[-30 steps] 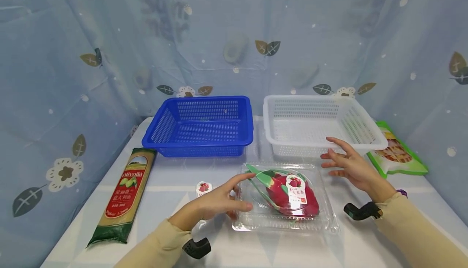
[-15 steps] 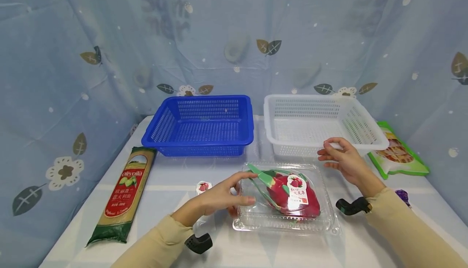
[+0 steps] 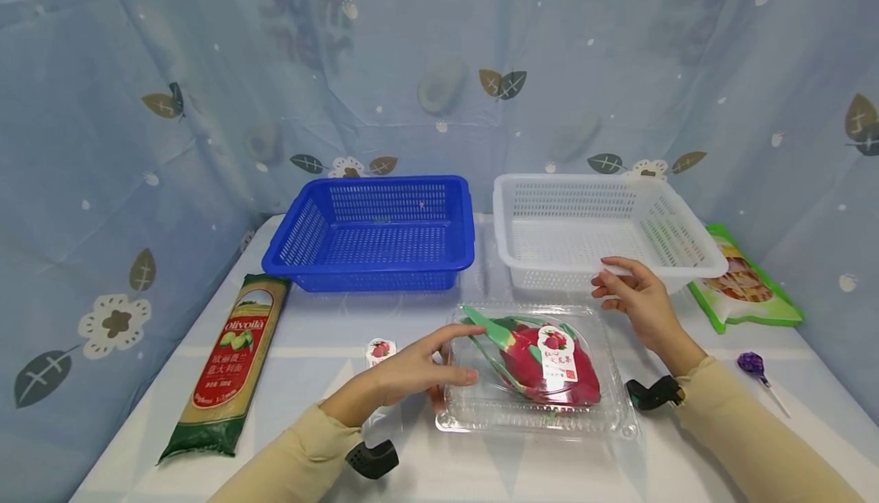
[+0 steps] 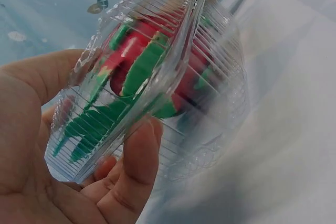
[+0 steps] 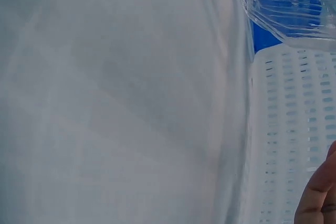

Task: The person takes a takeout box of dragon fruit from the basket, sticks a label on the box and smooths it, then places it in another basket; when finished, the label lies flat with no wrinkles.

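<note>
My left hand (image 3: 412, 372) holds the left end of a clear plastic clamshell box (image 3: 474, 415). In the left wrist view, the thumb (image 4: 142, 163) lies on one side of the box and fingers reach round the other. Inside is a red dragon fruit (image 3: 587, 381) with green scales, under a labelled lid. My right hand (image 3: 639, 304) hovers right of the box, in front of the white basket (image 3: 542, 280), fingers loosely bent and holding nothing. Only a bit of that hand's finger (image 5: 317, 192) shows in the right wrist view.
A blue basket (image 3: 371, 280) stands left of the white one. A spaghetti packet (image 3: 230, 365) lies at the left. A green food bag (image 3: 748, 289) and a purple lollipop (image 3: 753, 365) lie at the right. Behind my left hand lies a labelled item (image 3: 381, 350), partly hidden.
My right hand has shifted a little left and its fingers have drawn closer together. The lollipop has come out from behind the right sleeve. The left hand and box look almost unmoved.
</note>
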Demonstrator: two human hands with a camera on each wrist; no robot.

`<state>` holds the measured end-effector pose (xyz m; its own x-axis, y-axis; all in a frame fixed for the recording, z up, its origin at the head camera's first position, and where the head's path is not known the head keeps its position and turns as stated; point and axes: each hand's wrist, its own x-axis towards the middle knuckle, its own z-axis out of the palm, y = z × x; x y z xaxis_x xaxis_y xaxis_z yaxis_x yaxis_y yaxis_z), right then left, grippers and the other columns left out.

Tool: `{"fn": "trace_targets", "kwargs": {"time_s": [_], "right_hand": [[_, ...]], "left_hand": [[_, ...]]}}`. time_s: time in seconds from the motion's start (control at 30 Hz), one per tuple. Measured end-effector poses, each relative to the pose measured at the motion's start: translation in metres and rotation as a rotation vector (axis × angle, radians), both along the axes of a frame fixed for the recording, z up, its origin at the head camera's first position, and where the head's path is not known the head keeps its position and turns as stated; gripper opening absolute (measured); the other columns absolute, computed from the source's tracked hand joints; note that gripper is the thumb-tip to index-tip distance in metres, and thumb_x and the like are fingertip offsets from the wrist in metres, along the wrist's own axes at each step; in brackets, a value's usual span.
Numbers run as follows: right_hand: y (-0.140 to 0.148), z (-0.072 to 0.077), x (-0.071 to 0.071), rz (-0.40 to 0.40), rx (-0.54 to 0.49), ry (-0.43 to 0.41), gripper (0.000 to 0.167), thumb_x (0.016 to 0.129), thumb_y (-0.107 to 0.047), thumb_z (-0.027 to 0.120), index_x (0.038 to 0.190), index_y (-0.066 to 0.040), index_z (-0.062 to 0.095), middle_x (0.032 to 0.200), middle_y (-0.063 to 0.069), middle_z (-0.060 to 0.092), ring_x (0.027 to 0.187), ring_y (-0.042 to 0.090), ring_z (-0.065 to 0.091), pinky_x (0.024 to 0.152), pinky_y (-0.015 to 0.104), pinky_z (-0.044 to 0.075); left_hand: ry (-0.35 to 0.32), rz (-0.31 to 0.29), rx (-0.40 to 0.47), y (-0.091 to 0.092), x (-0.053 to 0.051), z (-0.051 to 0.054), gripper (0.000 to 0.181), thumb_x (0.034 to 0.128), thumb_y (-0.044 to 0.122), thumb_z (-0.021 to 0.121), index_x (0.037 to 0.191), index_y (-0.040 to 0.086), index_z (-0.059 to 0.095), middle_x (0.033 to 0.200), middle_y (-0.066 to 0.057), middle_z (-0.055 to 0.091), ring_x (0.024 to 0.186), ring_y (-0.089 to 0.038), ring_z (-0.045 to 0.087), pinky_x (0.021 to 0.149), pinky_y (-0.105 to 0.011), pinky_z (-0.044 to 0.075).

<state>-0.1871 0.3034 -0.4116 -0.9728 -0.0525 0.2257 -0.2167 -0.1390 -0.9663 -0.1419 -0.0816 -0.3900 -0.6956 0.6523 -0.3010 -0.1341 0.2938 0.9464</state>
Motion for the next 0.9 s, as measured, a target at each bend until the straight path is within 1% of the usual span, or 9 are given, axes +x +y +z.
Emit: {"fn": "trace_targets", "kwargs": {"time_s": [0.13, 0.2, 0.3, 0.37, 0.47, 0.57, 0.77, 0.9], "right_hand": [[0.002, -0.002, 0.000, 0.080, -0.114, 0.029, 0.027, 0.100, 0.000, 0.050, 0.119, -0.014, 0.063, 0.096, -0.002, 0.076, 0.083, 0.012, 0.073, 0.066, 0.025, 0.058], [0.002, -0.002, 0.000, 0.105, -0.145, 0.029, 0.026, 0.101, 0.001, 0.049, 0.117, -0.013, 0.063, 0.097, -0.001, 0.076, 0.084, 0.013, 0.074, 0.067, 0.025, 0.058], [0.002, -0.002, 0.000, 0.118, -0.156, 0.022, 0.026, 0.100, 0.002, 0.049, 0.115, -0.013, 0.064, 0.096, 0.000, 0.077, 0.083, 0.014, 0.074, 0.068, 0.026, 0.059], [0.002, -0.001, 0.000, 0.113, -0.161, 0.020, 0.025, 0.099, 0.003, 0.050, 0.114, -0.012, 0.064, 0.095, 0.001, 0.077, 0.082, 0.014, 0.074, 0.068, 0.026, 0.059], [0.001, -0.001, -0.001, 0.096, -0.176, 0.023, 0.025, 0.098, 0.006, 0.051, 0.111, -0.011, 0.063, 0.093, 0.002, 0.077, 0.080, 0.015, 0.074, 0.068, 0.027, 0.060], [-0.001, 0.000, -0.003, 0.078, -0.181, 0.025, 0.023, 0.098, 0.007, 0.051, 0.108, -0.011, 0.062, 0.091, 0.003, 0.077, 0.078, 0.015, 0.074, 0.069, 0.027, 0.060], [-0.008, -0.001, -0.009, 0.041, -0.209, 0.013, 0.019, 0.096, 0.008, 0.054, 0.103, -0.009, 0.059, 0.085, 0.005, 0.077, 0.073, 0.015, 0.074, 0.066, 0.028, 0.061], [-0.010, -0.001, -0.011, 0.024, -0.211, 0.013, 0.019, 0.095, 0.008, 0.055, 0.104, -0.007, 0.058, 0.085, 0.004, 0.078, 0.072, 0.015, 0.074, 0.064, 0.027, 0.060]], "left_hand": [[0.007, 0.013, 0.011, 0.000, 0.000, 0.000, 0.060, 0.0886, 0.025, 0.074, 0.141, 0.039, 0.048, 0.102, -0.008, 0.038, 0.048, -0.012, 0.056, 0.054, -0.029, 0.055], [0.005, 0.016, 0.011, 0.000, 0.000, -0.001, 0.059, 0.0889, 0.025, 0.074, 0.141, 0.037, 0.048, 0.102, -0.008, 0.038, 0.047, -0.013, 0.055, 0.053, -0.029, 0.054], [0.002, 0.020, 0.004, 0.001, 0.001, -0.002, 0.060, 0.0888, 0.026, 0.074, 0.142, 0.036, 0.048, 0.104, -0.009, 0.037, 0.046, -0.013, 0.053, 0.050, -0.028, 0.053], [0.009, 0.030, -0.001, 0.002, 0.002, -0.003, 0.059, 0.0885, 0.028, 0.074, 0.141, 0.035, 0.048, 0.102, -0.008, 0.037, 0.046, -0.013, 0.052, 0.049, -0.028, 0.053], [0.042, 0.046, -0.008, 0.006, 0.003, -0.003, 0.058, 0.0878, 0.031, 0.075, 0.141, 0.032, 0.050, 0.097, -0.006, 0.037, 0.048, -0.012, 0.051, 0.051, -0.028, 0.053], [0.064, 0.069, -0.004, 0.009, 0.004, -0.004, 0.057, 0.0867, 0.032, 0.076, 0.138, 0.032, 0.053, 0.092, -0.005, 0.037, 0.048, -0.012, 0.051, 0.050, -0.029, 0.053], [0.056, 0.093, 0.019, 0.008, 0.007, -0.006, 0.056, 0.0866, 0.027, 0.076, 0.138, 0.033, 0.053, 0.094, -0.006, 0.037, 0.045, -0.013, 0.051, 0.047, -0.030, 0.053], [0.053, 0.107, 0.029, 0.008, 0.008, -0.007, 0.056, 0.0860, 0.026, 0.077, 0.137, 0.034, 0.054, 0.095, -0.006, 0.038, 0.044, -0.012, 0.050, 0.046, -0.029, 0.052]]}}
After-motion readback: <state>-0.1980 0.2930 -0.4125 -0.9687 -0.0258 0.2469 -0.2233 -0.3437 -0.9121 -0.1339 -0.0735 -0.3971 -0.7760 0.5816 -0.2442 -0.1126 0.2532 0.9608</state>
